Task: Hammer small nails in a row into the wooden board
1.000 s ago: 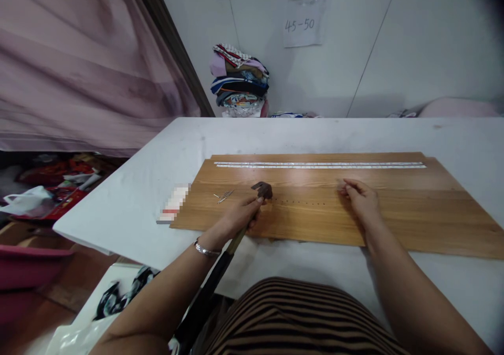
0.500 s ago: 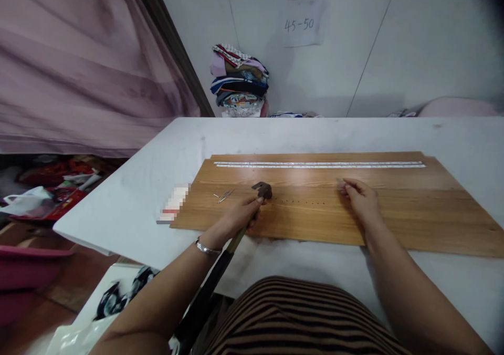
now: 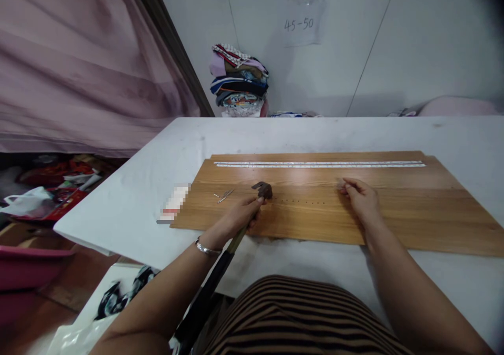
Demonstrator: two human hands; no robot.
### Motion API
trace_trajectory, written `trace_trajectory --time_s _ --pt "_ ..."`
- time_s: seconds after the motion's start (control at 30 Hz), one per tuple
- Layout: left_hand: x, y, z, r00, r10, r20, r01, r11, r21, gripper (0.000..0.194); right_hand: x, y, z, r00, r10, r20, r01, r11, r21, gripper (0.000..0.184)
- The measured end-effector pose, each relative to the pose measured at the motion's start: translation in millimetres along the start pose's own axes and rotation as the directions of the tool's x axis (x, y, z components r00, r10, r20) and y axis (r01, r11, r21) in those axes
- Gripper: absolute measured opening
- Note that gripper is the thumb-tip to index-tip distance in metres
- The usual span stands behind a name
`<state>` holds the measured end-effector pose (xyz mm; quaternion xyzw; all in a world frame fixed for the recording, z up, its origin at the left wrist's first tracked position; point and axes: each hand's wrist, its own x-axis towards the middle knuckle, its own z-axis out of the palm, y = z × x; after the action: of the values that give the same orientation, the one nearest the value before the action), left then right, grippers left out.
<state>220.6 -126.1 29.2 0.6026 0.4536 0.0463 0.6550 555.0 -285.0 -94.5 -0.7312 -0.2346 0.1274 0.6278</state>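
Note:
My left hand (image 3: 246, 212) is wrapped round the handle of a claw hammer (image 3: 264, 189), close under its dark head; the black grip runs back toward my body. The hammer head is over a brown wooden board (image 3: 409, 208). On the right side of the board, my right hand (image 3: 362, 198) is closed in a pinch, thumb against fingers. Something small and pale seems to be at its fingertips, too blurred to name. Between the hands runs a row of small dark dots (image 3: 299, 201) in the board. Several loose nails (image 3: 225, 195) lie left of the hammer head.
Two long white strips (image 3: 318, 164) lie along the board's far side. The board rests on a white table (image 3: 129, 187), with a blurred-out box (image 3: 175, 204) at its left end. Folded clothes (image 3: 240, 82) are stacked behind, against the wall. A pink curtain (image 3: 86, 66) hangs at left.

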Motion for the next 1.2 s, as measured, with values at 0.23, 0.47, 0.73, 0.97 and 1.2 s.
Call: trace_trajectory --time_s 0.23,0.47,0.73,0.97,1.2 --pt "-3.1 0.2 -0.5 1.0 0.005 0.008 -0.005 1.0 -0.018 0.048 0.1 -0.7 -0.4 1.0 0.024 0.002 -0.024 1.0 0.014 0.036" --pt "-1.4 0.2 1.0 1.0 0.007 0.009 -0.007 1.0 -0.003 0.046 1.9 2.4 -0.7 1.0 0.018 0.003 -0.018 1.0 0.007 0.036" --pt "-3.0 -0.5 0.8 1.0 0.015 0.012 -0.015 1.0 -0.015 0.049 2.5 6.4 -1.0 1.0 0.005 0.008 -0.005 1.0 0.013 0.039" --pt "-0.2 -2.2 0.2 1.0 0.016 0.013 -0.016 1.0 -0.008 0.051 3.4 6.6 -0.6 1.0 0.012 -0.016 -0.012 1.0 0.014 0.039" --pt "-2.5 -1.2 0.3 1.0 0.007 0.006 -0.007 1.0 -0.006 0.053 3.0 6.4 -1.2 1.0 -0.007 0.008 0.007 1.0 0.001 0.037"
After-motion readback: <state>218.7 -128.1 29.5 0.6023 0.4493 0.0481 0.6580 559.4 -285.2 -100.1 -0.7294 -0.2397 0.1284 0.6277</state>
